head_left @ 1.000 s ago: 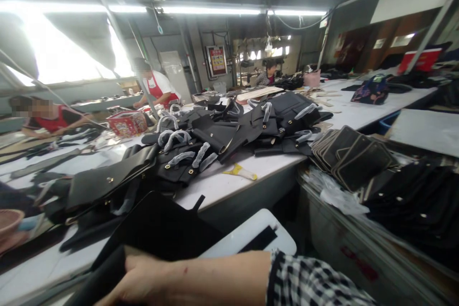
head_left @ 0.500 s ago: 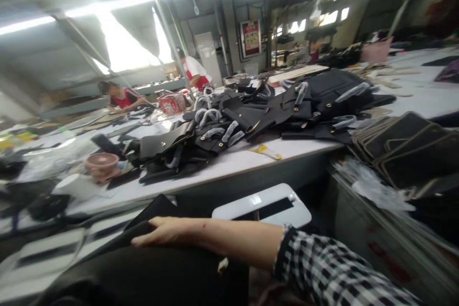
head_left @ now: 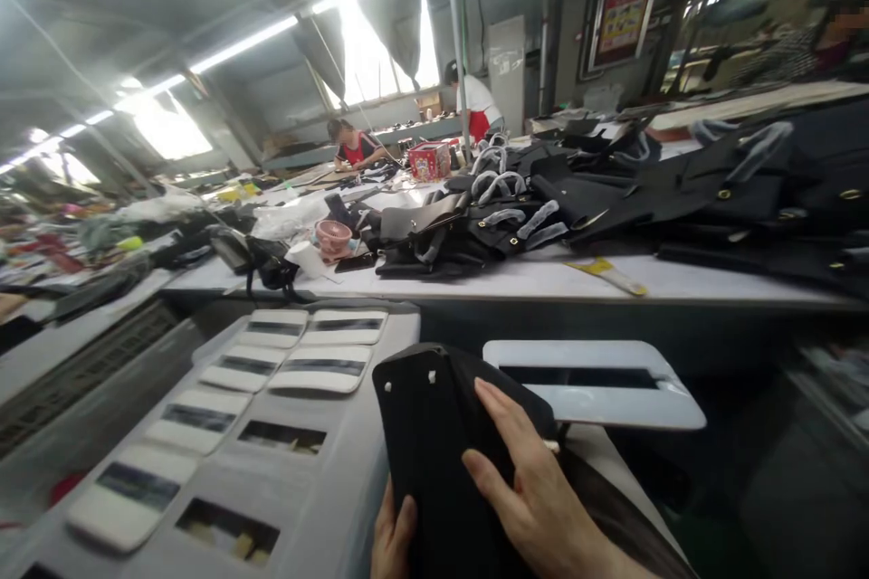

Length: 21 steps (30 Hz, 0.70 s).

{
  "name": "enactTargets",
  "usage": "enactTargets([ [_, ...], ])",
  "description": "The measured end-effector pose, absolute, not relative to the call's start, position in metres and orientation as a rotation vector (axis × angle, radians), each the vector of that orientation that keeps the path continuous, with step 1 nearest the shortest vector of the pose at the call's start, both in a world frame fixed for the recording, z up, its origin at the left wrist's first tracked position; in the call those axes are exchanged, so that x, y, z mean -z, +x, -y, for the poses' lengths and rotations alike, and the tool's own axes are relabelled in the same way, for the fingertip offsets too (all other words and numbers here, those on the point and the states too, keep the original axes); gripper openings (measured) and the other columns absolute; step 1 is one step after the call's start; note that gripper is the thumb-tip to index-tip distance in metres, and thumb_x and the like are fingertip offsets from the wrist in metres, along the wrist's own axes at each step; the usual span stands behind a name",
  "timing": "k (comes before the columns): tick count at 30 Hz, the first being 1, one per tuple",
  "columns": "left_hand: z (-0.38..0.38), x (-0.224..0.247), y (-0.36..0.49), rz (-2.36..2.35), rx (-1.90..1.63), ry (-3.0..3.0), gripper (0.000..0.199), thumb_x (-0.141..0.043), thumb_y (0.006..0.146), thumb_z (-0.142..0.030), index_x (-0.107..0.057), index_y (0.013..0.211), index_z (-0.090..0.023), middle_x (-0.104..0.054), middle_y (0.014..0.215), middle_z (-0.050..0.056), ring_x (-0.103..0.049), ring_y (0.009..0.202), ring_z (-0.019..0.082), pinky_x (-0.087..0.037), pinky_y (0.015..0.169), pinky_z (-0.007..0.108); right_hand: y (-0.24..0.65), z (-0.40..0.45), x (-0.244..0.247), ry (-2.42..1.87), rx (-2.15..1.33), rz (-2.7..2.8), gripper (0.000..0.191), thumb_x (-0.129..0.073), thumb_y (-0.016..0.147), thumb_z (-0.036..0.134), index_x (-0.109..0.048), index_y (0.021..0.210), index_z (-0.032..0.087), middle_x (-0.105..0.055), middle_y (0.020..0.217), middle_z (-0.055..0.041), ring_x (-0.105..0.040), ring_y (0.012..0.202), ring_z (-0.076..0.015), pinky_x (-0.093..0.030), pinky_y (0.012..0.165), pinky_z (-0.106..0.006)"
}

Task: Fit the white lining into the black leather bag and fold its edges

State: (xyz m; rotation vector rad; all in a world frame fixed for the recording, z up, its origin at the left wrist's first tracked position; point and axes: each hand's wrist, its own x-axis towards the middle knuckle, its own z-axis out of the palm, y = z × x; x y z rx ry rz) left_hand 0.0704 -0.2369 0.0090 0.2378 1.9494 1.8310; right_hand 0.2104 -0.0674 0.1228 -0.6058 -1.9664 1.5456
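Note:
A black bag [head_left: 434, 461], seemingly leather, stands tilted up in front of me, with two small white bits showing near its top edge. At its lower left edge is my left hand [head_left: 394, 529], thumb in front and fingers round the side, closed on it. My right hand [head_left: 536, 479] holds the right side, index finger stretched along the surface and thumb apart from it; the other fingers are mostly hidden. Just beyond the right hand lies a white rounded plate [head_left: 590, 353] with a dark slot.
White slotted plates [head_left: 322, 368] lie on a pale plastic surface [head_left: 339, 470] at left. Across the worktable [head_left: 339, 285] are black bags [head_left: 611, 199] with wrapped handles, a pink fan-like object [head_left: 332, 240] and a yellow-and-white tool [head_left: 607, 274]. Two people [head_left: 357, 149] work farther back.
My view has swung left, bringing more slotted plates into sight. The black bag now stands tilted up rather than lying low, and both hands are on it; before, one outstretched arm reached across it.

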Motion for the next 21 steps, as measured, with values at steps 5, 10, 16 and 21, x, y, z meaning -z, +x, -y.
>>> enactTargets([
  [5, 0.238, -0.033, 0.071, -1.95, -1.896, 0.286, 0.076, -0.07, 0.069, -0.07, -0.062, 0.124, -0.018, -0.067, 0.122, 0.011, -0.052, 0.126, 0.036, -0.041, 0.111, 0.045, 0.214, 0.085, -0.113, -0.565, -1.463, 1.995, 0.066, -0.064, 0.086, 0.034, -0.041, 0.148, 0.026, -0.04, 0.152, -0.0059, -0.034, 0.141, -0.0302, -0.029, 0.12, -0.047],
  [10, 0.249, -0.086, 0.072, -2.032, -2.002, 0.334, 0.081, -0.068, 0.072, -0.069, -0.055, 0.135, -0.02, -0.063, 0.13, 0.009, -0.055, 0.122, 0.036, -0.052, 0.099, 0.041, 0.192, 0.093, -0.152, -0.457, -1.706, 1.87, 0.061, -0.057, 0.092, 0.031, -0.037, 0.149, 0.027, -0.046, 0.148, -0.0031, -0.04, 0.139, -0.0247, -0.031, 0.119, -0.041],
  [16, 0.24, -0.106, 0.074, -2.413, -2.006, 0.579, 0.059, -0.06, 0.086, -0.06, -0.06, 0.129, -0.021, -0.062, 0.126, 0.007, -0.054, 0.12, 0.028, -0.046, 0.1, 0.032, 0.176, 0.073, -0.166, -0.519, -1.685, 1.863, 0.03, -0.058, 0.091, 0.036, -0.064, 0.117, 0.023, -0.07, 0.107, -0.0043, -0.065, 0.1, -0.0245, -0.051, 0.09, -0.034],
  [21, 0.217, -0.082, 0.087, -2.399, -1.927, 0.615, 0.051, -0.057, 0.09, -0.055, -0.058, 0.13, -0.023, -0.063, 0.124, 0.006, -0.057, 0.115, 0.024, -0.046, 0.096, 0.032, 0.18, 0.061, -0.137, -0.653, -1.697, 1.773, 0.033, -0.055, 0.091, 0.049, -0.065, 0.086, 0.019, -0.065, 0.075, -0.0027, -0.061, 0.072, -0.0193, -0.046, 0.063, -0.028],
])
